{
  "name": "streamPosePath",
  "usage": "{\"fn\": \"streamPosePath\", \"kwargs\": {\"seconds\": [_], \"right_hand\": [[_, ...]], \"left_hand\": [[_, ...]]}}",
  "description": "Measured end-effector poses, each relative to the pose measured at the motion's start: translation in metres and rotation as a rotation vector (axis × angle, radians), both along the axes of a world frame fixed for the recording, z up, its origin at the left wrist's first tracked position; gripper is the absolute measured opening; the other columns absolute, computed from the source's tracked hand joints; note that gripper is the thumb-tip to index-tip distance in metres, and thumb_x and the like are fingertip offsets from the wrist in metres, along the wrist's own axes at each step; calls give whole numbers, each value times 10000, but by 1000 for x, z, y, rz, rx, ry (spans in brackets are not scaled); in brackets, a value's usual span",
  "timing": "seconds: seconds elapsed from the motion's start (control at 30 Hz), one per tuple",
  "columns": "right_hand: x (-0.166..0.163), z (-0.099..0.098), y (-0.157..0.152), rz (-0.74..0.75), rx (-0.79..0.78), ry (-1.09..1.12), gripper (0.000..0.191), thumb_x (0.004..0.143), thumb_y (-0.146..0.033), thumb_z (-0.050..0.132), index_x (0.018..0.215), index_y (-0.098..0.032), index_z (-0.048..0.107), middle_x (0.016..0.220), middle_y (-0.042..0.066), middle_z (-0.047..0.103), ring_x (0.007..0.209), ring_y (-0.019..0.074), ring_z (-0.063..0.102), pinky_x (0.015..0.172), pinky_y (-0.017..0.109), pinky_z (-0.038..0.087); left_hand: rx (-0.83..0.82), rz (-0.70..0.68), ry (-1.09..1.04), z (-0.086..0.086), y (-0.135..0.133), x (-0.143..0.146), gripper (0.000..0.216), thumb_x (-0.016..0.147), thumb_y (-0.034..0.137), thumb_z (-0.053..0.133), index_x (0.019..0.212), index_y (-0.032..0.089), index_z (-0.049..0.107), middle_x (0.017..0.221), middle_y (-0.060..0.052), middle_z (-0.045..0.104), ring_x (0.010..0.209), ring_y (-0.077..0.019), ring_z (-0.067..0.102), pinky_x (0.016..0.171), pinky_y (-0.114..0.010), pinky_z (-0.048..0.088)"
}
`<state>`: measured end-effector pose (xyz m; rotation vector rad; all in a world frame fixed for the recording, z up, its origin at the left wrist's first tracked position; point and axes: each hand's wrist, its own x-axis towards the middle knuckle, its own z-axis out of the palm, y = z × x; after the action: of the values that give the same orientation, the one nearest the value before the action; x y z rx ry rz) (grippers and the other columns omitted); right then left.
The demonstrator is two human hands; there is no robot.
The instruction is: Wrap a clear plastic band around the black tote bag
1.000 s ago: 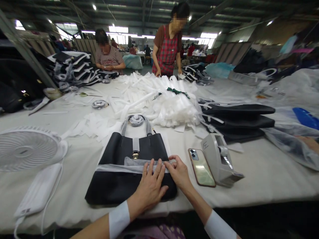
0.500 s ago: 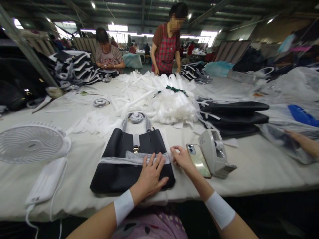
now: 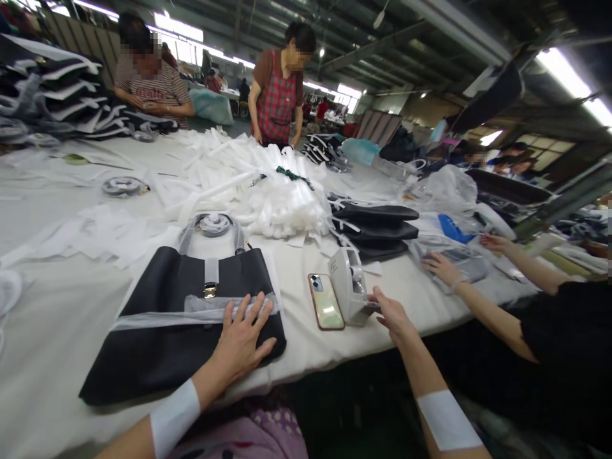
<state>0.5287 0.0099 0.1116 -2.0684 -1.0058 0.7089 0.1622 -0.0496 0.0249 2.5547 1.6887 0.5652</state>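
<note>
"Two positions were recorded?"

"Yes. The left hand [image 3: 240, 343] lay flat, fingers spread, on the black handbag [image 3: 179, 349]. The right hand [image 3: 396, 315], well apart, was at the tape dispenser [image 3: 342, 287]; its grip could not be determined."

"Where was the black handbag?"

"Partly beneath the left hand, left of the phone [image 3: 329, 308]."

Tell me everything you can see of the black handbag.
The black handbag looks like smooth leather and lies flat on the pale table, its handles pointing away from the wearer. The handles are wrapped in greyish film. A pale strip runs down to a gold clasp on the front, and a translucent band crosses below it. The left hand rests spread over the bag's right side, partly covering the band.
</note>
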Motion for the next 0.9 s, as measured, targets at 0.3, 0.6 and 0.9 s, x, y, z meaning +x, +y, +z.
{"fn": "streamPosePath", "kwargs": {"seconds": [0.3,0.6,0.9], "right_hand": [[-15,0,18,37,59,114,421,488,-513,714,640,-120,715,573,70,641,569,194,561,516,292,397],[-17,9,-20,-24,316,-26,318,529,-488,744,596,-178,717,871,88,674,886,256,601,864,371,449],[-18,-25,-76,-5,250,-36,448,615,-599,692,667,-156,727,887,122,709,842,274,649,770,380,508]], "left_hand": [[-61,35,-66,-2,3,5,652,847,475,513,1461,375,314,1532,-28,351,1364,-355,315,1105,-630,107],[-37,37,-48,2,0,5,631,843,430,517,1448,349,356,1524,-48,362,1364,-355,312,1105,-642,112],[-39,35,-19,4,0,5,633,842,430,505,1450,336,357,1518,-59,371,1354,-371,323,1086,-661,143]]}}
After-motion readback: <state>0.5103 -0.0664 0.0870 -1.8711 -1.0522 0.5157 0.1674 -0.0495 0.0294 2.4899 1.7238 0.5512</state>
